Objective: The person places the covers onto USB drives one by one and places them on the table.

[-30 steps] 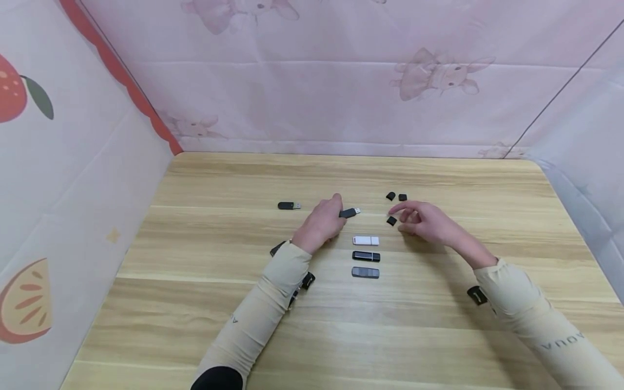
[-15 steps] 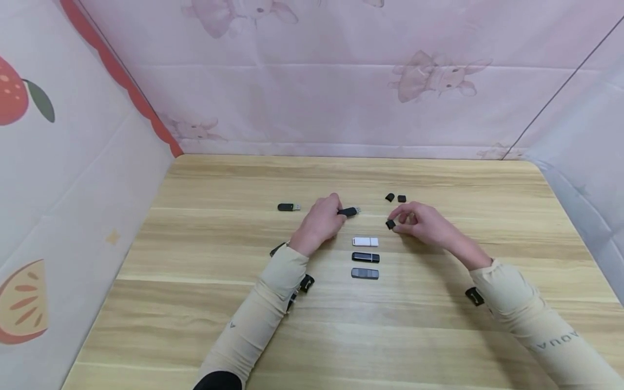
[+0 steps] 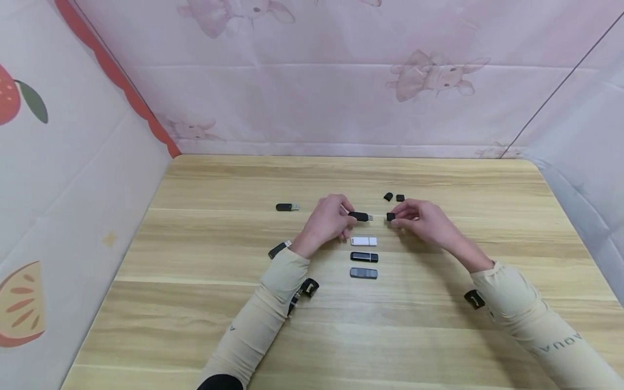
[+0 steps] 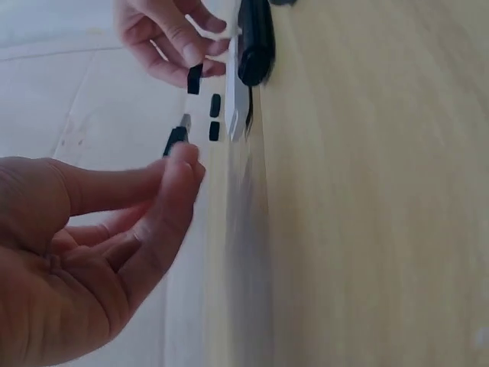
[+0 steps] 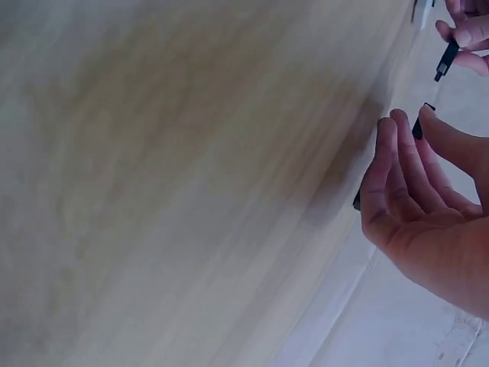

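Note:
Between thumb and fingers my left hand [image 3: 329, 219] pinches a black USB stick [image 3: 359, 216], its bare metal plug pointing right. Facing it, my right hand [image 3: 429, 222] holds a small black cap [image 3: 391, 216] by its edges. A short gap separates plug and cap, and both are off the table in the left wrist view. Below them lie a white USB stick [image 3: 364, 241], a black one with a pale band [image 3: 364, 257] and a grey one [image 3: 363, 273], stacked in a column.
Two loose black caps [image 3: 388, 196] lie behind my right hand. An uncapped black stick [image 3: 286, 207] rests to the left, and another stick [image 3: 279, 249] lies by my left wrist. The wooden table [image 3: 419, 336] meets a fabric backdrop [image 3: 312, 108] at its far edge.
My right hand has taken the cap and lifted it off the table. My left hand has shifted slightly right with the USB stick, whose plug now points more directly at the cap.

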Available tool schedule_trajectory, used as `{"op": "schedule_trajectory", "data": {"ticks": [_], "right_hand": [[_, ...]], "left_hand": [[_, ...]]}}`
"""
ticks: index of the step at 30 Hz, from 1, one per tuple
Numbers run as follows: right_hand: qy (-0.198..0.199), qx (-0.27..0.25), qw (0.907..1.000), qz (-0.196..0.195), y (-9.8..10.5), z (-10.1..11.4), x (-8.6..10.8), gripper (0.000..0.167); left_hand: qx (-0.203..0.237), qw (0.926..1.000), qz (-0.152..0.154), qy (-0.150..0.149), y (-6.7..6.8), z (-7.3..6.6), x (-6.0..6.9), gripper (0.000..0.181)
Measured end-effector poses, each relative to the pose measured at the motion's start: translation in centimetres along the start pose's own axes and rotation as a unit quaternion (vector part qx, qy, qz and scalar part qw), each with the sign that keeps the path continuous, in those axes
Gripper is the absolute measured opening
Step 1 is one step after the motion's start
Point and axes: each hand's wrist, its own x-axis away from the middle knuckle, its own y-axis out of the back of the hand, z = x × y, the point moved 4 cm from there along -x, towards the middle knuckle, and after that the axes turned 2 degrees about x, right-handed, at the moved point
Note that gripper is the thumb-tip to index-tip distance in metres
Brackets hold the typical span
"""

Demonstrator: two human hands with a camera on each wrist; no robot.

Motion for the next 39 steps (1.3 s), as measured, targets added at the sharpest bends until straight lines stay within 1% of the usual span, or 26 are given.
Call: {"op": "schedule_trajectory", "data": {"ticks": [4, 10, 14, 20, 27, 31, 39], "right_hand": [[-0.003, -0.028, 0.9996, 0.0, -0.1, 0.2, 0.1, 0.026], [0.006, -0.067, 0.9977, 0.001, -0.2, 1.0, 0.2, 0.026], [0.014, -0.08, 0.9967, 0.005, -0.2, 1.4, 0.3, 0.025], [0.011, -0.084, 0.9964, 0.008, -0.3, 1.7, 0.5, 0.025], [0.016, -0.092, 0.9956, 0.006, -0.4, 2.0, 0.5, 0.025], [0.016, -0.091, 0.9957, 0.007, -0.5, 2.2, 0.5, 0.025], [0.015, -0.072, 0.9973, -0.003, -0.5, 2.4, 0.2, 0.024]], "left_hand": [[0.038, 0.9991, 0.018, -0.005, -0.2, 0.0, -0.1, 0.022], [0.079, 0.9963, 0.031, -0.013, -0.3, 0.4, -0.5, 0.02], [0.084, 0.9958, 0.035, -0.01, -0.4, 0.4, -0.6, 0.021], [0.087, 0.9956, 0.036, -0.005, -0.4, 0.4, -0.5, 0.021], [0.075, 0.9962, 0.043, -0.015, -0.4, 0.2, -0.4, 0.021], [0.071, 0.9961, 0.048, -0.017, -0.5, 0.1, -0.4, 0.021], [0.068, 0.9968, 0.039, -0.019, -0.7, 0.0, -0.4, 0.023]]}}
